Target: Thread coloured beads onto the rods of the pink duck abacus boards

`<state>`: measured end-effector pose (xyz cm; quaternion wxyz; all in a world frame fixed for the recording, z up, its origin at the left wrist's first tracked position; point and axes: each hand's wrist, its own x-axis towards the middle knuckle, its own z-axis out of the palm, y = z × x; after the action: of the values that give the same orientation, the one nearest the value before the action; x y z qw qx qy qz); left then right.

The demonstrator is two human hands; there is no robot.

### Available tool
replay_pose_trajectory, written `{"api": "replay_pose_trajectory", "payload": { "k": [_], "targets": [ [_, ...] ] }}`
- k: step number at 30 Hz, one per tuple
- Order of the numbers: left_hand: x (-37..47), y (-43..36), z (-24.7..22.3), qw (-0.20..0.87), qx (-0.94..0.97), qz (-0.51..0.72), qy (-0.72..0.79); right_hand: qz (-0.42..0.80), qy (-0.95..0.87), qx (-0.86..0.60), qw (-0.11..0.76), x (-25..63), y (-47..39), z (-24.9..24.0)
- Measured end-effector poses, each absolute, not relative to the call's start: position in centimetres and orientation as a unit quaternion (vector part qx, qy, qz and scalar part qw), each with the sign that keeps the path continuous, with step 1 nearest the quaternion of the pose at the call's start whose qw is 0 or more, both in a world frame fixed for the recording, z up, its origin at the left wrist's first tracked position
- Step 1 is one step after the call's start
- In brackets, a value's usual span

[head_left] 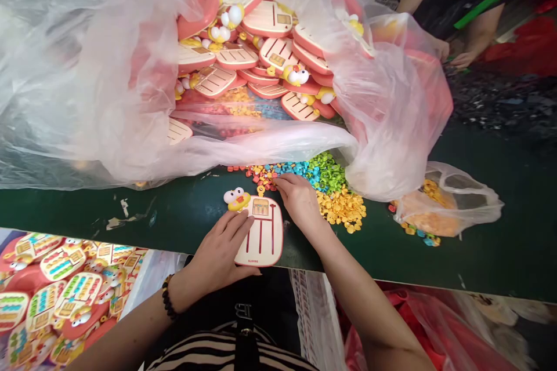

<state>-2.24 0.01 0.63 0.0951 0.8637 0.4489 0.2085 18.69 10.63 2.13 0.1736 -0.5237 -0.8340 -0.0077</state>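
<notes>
My left hand [221, 249] holds a duck-headed slide-puzzle toy [264, 249] against the table, fingers over its cream face and thumb by the lower edge. The toy has three dark slots, a small window and a yellow head with bulging white eyes. Past its upper right corner, my right hand [300, 200] is closed in a pinch at the edge of the small red pieces [263, 174]. What lies between those fingertips is too small to make out. Heaps of blue pieces [307, 170], green pieces [331, 174] and yellow pieces [343, 208] lie beside that hand.
A large clear plastic bag [261, 148] full of similar toys spans the back of the dark green table [174, 203]. At right sits a small bag [452, 208] of yellow pieces. Toys with coloured pieces [63, 261] fill the lower left. A co-worker's hands [461, 58] are at upper right.
</notes>
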Motion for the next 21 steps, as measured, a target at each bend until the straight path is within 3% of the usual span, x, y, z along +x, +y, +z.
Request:
{"api": "replay_pose_trajectory", "payload": {
  "k": [4, 11, 16, 21],
  "targets": [
    [-2.2, -0.1, 1.1, 0.084, 0.870, 0.203, 0.441, -0.023, -0.845, -0.518, 0.129, 18.3, 11.6, 2.0],
    [-1.4, -0.3, -0.5, 0.067, 0.859, 0.249, 0.442, 0.071, -0.824, -0.491, 0.274, 18.7, 8.2, 2.1],
    [-1.5, -0.2, -1.2, 0.063, 0.861, 0.257, 0.435, -0.023, -0.862, -0.429, 0.270, 17.4, 4.8, 1.5],
    [-1.4, -0.3, -1.0, 0.042, 0.861, 0.266, 0.431, -0.024, -0.835, -0.470, 0.285, 17.8, 4.0, 1.2]
  ]
}}
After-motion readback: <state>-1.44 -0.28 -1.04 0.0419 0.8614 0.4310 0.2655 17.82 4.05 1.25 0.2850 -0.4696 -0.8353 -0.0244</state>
